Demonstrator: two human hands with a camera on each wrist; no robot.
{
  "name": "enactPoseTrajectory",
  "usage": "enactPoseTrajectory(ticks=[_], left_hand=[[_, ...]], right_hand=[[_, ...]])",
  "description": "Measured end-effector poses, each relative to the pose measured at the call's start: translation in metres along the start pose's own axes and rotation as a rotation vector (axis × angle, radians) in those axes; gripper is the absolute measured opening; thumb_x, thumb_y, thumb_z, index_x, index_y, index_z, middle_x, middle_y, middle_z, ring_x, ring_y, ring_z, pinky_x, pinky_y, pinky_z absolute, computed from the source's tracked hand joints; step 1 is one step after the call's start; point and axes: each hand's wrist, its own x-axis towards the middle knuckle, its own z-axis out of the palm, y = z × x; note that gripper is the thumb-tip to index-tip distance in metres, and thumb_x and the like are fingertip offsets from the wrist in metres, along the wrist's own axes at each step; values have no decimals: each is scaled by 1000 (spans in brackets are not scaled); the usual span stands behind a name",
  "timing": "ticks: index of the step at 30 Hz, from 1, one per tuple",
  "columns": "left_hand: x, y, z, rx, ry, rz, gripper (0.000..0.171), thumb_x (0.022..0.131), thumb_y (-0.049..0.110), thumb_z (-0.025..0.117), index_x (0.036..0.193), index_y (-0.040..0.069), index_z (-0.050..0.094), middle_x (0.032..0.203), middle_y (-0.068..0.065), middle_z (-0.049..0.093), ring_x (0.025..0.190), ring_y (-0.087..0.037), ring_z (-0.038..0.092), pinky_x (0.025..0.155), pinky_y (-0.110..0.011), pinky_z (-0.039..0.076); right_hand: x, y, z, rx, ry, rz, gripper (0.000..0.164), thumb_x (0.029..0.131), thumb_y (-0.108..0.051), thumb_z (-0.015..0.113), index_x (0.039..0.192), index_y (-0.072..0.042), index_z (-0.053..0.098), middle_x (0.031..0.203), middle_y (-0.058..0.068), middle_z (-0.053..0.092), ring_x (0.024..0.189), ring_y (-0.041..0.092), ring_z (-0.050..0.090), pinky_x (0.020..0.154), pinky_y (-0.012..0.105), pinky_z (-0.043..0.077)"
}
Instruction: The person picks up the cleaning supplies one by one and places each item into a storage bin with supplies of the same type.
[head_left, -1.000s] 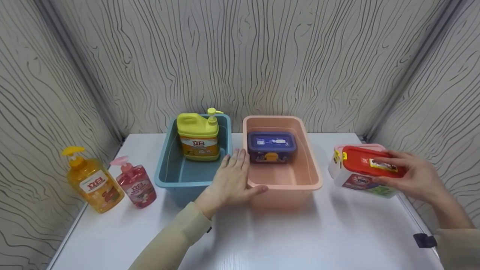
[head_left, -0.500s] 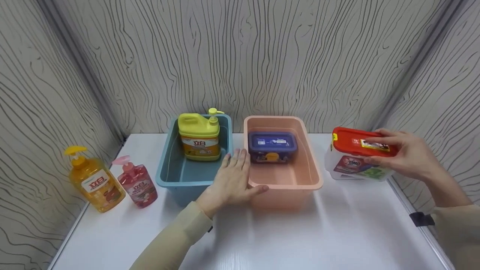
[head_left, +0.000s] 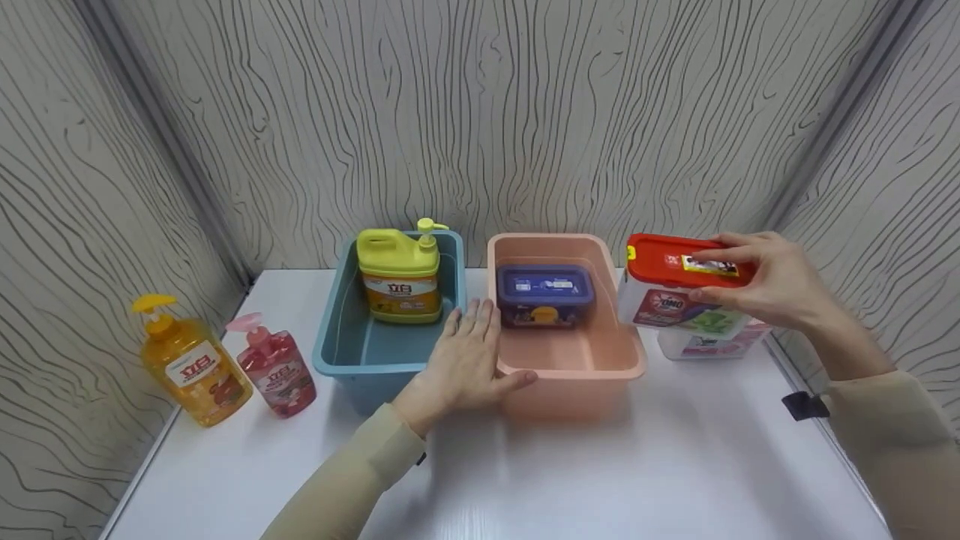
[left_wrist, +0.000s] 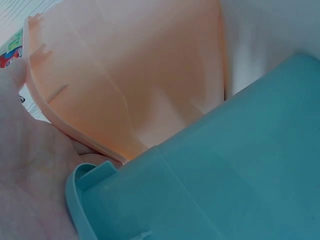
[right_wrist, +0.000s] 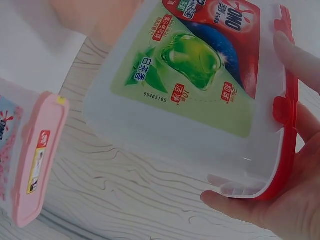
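My right hand (head_left: pixel 772 281) grips a white laundry-pod box (right_wrist: pixel 185 85) by its red lid (head_left: pixel 679 259), fingers on the far side and thumb on the near side. The box hangs tilted just right of the pink bin (head_left: pixel 566 397), overlapping its right rim in the head view. My left hand (head_left: pixel 457 360) lies flat with straight fingers across the adjoining rims of the pink bin and the blue bin (head_left: pixel 375 382). Inside the pink bin sits a dark blue lidded box (head_left: pixel 545 294). A yellow pump jug (head_left: pixel 401 281) stands in the blue bin.
A pink-lidded laundry-pod box (right_wrist: pixel 42 155) stands on the table behind the held box. At the left, an orange pump bottle (head_left: pixel 196 371) and a red pump bottle (head_left: pixel 276 371) stand beside the blue bin. Patterned panels (head_left: pixel 480 112) enclose the white table (head_left: pixel 570 480).
My right hand has lifted the red-lidded box and carried it up and left toward the pink bin, uncovering part of the pink-lidded box. My left hand stays in place.
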Motion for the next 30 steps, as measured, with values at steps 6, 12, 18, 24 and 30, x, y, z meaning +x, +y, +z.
enactPoseTrajectory(ticks=[6, 12, 18, 24, 30], left_hand=[[0, 0, 0, -1, -4, -1, 129, 96, 100, 28, 180, 3, 11, 190, -17, 10, 179, -38, 11, 146, -60, 11], [0, 1, 0, -22, -12, -10, 127, 97, 98, 32, 180, 5, 10, 191, -16, 9, 179, -38, 8, 146, -60, 8], [0, 1, -1, -14, -16, -15, 128, 96, 99, 28, 181, 6, 10, 191, -14, 9, 180, -37, 8, 146, -60, 8], [0, 1, 0, -7, -20, -16, 126, 96, 99, 29, 181, 7, 10, 191, -13, 8, 180, -37, 7, 146, -61, 8], [1, 2, -1, -13, -22, -18, 124, 98, 95, 34, 181, 6, 12, 191, -14, 10, 180, -37, 9, 146, -61, 10]], right_hand=[[14, -21, 4, 20, -21, -8, 60, 93, -34, 91, 144, -6, 76, 171, 28, 51, 149, 52, 41, 111, 83, 49], [29, -38, 16, 31, -63, -4, 59, 94, -34, 91, 145, -9, 76, 172, 24, 51, 155, 50, 38, 118, 82, 46], [40, -52, 30, 52, -77, -37, 55, 93, -32, 92, 142, -11, 79, 170, 22, 55, 153, 48, 42, 120, 80, 44], [50, -64, 43, 105, -96, -49, 54, 93, -31, 93, 142, -13, 80, 171, 20, 55, 154, 46, 42, 121, 79, 45], [59, -70, 54, 143, -108, -67, 55, 92, -33, 93, 142, -13, 79, 171, 18, 56, 153, 43, 41, 122, 77, 44]])
